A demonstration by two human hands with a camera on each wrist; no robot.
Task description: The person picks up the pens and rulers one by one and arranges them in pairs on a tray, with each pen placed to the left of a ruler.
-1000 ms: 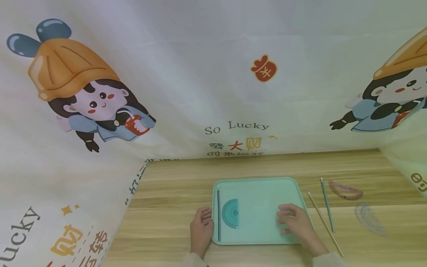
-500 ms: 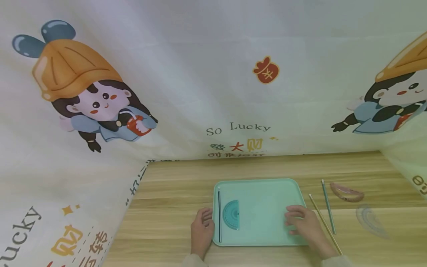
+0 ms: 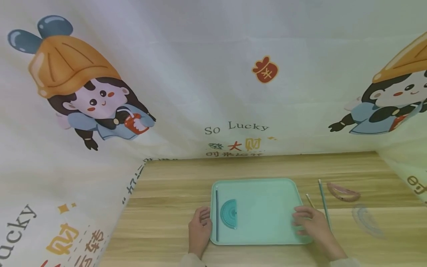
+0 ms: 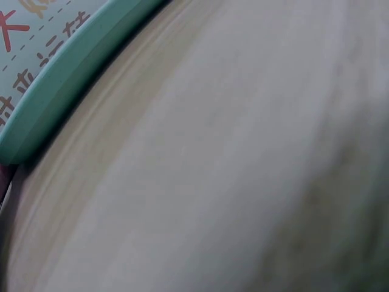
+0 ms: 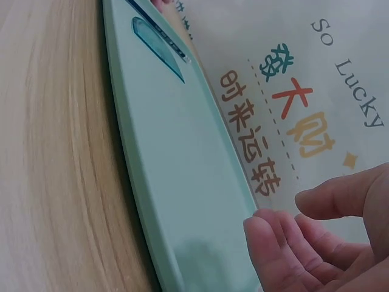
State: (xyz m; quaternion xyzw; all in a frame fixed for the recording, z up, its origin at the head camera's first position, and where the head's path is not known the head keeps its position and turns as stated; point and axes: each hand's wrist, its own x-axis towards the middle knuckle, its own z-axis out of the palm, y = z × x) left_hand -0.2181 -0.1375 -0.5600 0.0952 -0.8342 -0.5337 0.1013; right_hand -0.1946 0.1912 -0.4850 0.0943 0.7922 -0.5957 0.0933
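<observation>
A mint-green tray (image 3: 263, 211) lies on the wooden table. Along its left side is a dark blue pencil (image 3: 217, 215), with a teal half-round protractor (image 3: 229, 214) just right of it. My left hand (image 3: 199, 231) rests beside the tray's left edge, fingers loosely bent; whether it touches the rim I cannot tell. The left wrist view has only the tray's rim (image 4: 67, 79) and table. Over the tray's right edge hovers my right hand (image 3: 313, 226), fingers relaxed and apart from the thumb. Nothing is between them in the right wrist view, where the hand (image 5: 322, 243) appears close up.
Right of the tray lie a yellow pencil (image 3: 310, 200), partly hidden by the right hand, and a green pencil (image 3: 322, 194). Farther right are a pinkish protractor (image 3: 343, 193) and a clear protractor (image 3: 367, 221). A printed cloth (image 3: 186, 92) walls the table's back and sides.
My right hand has moved rightward from above the tray to its right edge, now covering most of the yellow pencil. The left hand stays put, and the tray's contents lie as before.
</observation>
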